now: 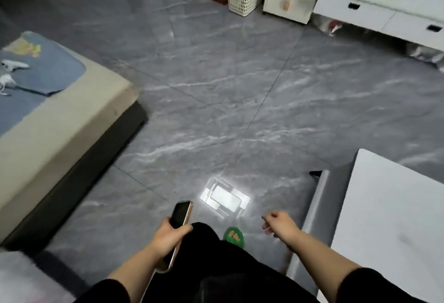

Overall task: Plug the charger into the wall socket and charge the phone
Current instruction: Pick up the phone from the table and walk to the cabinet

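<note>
On the far left, small white pieces that may be the charger [13, 65] lie on the bed [72, 100], well apart from both hands; no wall socket shows, so I judge plugging in and charging are not yet done. Near the middle, the left hand [168, 233] is clamped around the phone [180, 213]. To the right, the right hand [280, 222] hangs loosely curled beside the white table [396, 218], and I cannot tell whether it holds anything.

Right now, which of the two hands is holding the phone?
The left hand grips the dark phone. The right hand is loosely curled beside the white table, with no phone in it.
</note>
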A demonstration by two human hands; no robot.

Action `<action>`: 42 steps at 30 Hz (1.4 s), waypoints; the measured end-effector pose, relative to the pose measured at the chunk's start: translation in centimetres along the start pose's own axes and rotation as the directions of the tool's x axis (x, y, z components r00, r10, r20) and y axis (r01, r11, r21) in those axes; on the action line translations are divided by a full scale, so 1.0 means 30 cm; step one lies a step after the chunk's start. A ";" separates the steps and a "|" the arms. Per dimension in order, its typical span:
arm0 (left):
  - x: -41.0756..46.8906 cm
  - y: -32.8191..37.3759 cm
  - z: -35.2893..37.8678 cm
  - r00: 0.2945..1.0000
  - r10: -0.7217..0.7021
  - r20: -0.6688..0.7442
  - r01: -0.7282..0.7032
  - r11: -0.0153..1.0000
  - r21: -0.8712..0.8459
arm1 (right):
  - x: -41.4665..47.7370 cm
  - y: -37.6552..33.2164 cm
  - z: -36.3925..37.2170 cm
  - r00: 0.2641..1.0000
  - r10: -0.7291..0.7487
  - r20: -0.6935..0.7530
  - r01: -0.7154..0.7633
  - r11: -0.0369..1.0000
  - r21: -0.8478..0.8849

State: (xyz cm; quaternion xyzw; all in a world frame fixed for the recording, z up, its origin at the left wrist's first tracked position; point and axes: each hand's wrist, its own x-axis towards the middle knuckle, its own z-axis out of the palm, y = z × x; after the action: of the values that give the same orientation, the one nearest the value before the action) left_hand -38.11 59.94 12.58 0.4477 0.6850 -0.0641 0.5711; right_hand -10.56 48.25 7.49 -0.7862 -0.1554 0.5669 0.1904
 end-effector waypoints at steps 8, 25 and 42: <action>0.349 0.625 -0.087 0.987 0.034 0.156 -0.063 0.981 0.185 | 0.266 -0.475 -0.218 0.990 0.036 -0.135 0.033 0.879 0.475; 0.740 1.869 0.560 0.860 0.098 0.500 -0.397 0.745 0.536 | 0.462 -0.331 -0.778 0.776 0.581 -0.246 -0.195 0.592 0.782; 0.996 2.840 1.302 0.905 -0.025 0.424 -0.293 0.686 0.666 | 1.027 -0.659 -2.115 0.820 0.452 -0.351 0.088 0.507 0.858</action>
State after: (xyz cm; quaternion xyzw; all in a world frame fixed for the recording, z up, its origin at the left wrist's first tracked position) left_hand 50.28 103.02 10.32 0.6611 0.4379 -0.3728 0.4820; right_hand 58.70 71.99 9.31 -0.7294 0.2870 0.3429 0.5177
